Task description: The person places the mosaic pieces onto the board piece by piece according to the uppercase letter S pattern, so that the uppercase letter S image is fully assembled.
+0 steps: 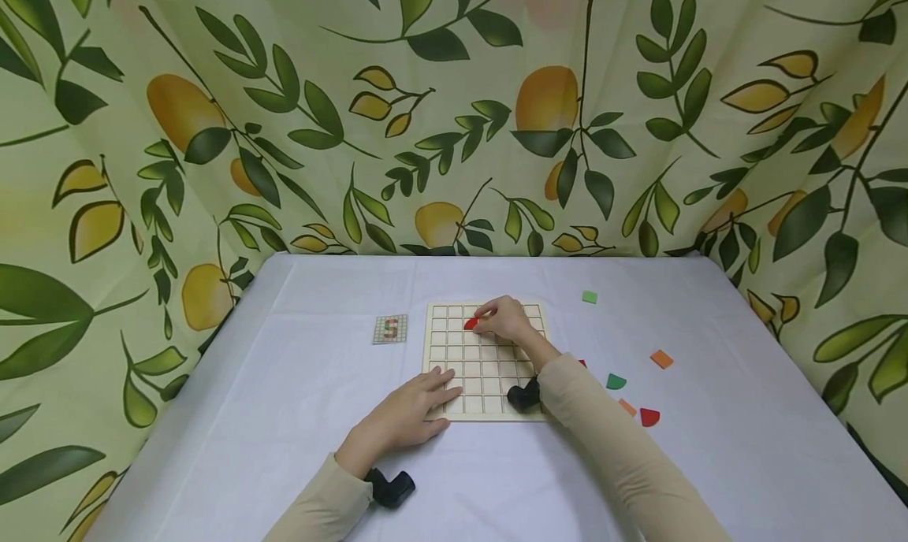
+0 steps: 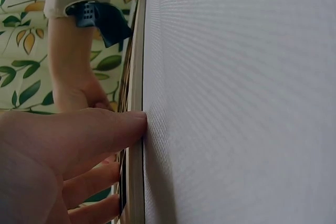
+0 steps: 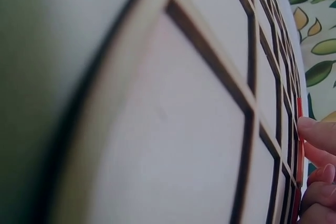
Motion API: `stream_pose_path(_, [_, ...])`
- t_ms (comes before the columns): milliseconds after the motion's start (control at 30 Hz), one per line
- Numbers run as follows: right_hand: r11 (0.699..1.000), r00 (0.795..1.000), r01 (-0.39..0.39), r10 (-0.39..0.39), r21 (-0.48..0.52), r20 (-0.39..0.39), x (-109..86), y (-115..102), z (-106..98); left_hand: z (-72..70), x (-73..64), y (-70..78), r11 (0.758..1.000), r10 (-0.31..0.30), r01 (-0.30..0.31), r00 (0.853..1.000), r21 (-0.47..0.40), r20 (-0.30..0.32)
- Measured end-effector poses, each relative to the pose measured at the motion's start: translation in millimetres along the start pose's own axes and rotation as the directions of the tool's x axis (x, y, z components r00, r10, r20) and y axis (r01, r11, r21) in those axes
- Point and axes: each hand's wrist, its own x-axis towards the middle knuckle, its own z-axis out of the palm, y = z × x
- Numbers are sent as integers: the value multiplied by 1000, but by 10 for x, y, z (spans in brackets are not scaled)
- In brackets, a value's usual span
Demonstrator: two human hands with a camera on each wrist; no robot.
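Note:
A wooden grid board [image 1: 454, 354] with square cells lies on the table. My right hand [image 1: 505, 319] is over its upper part and holds a red piece [image 1: 471, 323] with a curved edge at the fingertips. In the right wrist view, the thumb touches red pieces [image 3: 300, 153] low on the grid; the rest of the grip is partly hidden. My left hand [image 1: 407, 408] rests on the board's lower left corner, fingers spread. The left wrist view shows its thumb [image 2: 113, 129] against the board's edge [image 2: 136, 129].
Left of the board lies a small pattern card [image 1: 390, 329]. To the right are a light green square [image 1: 589, 297], an orange square [image 1: 662, 359], a green rounded piece [image 1: 616, 381], another orange piece [image 1: 627, 407] and a red rounded piece [image 1: 649, 417]. A leaf-print curtain [image 1: 454, 132] hangs behind.

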Motion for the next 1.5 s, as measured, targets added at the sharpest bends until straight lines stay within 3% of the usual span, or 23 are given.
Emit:
stream_pose_path(500, [985, 997, 66, -71, 161, 26, -148, 104, -208, 2, -4, 6, 1000, -17, 17, 1000, 3, 10])
stream_pose_path(867, [970, 999, 29, -35, 242, 20, -220, 341, -366, -1, -3, 9, 1000, -6, 6, 1000, 16, 6])
stream_pose_path(1133, [969, 999, -50, 48, 241, 14, -280, 395, -492, -4, -10, 13, 1000, -6, 6, 1000, 19, 3])
stream_pose_path(1500, [960, 995, -82, 96, 267, -40, -277, 664, -676, -10, -4, 28, 1000, -19, 19, 1000, 10, 8])
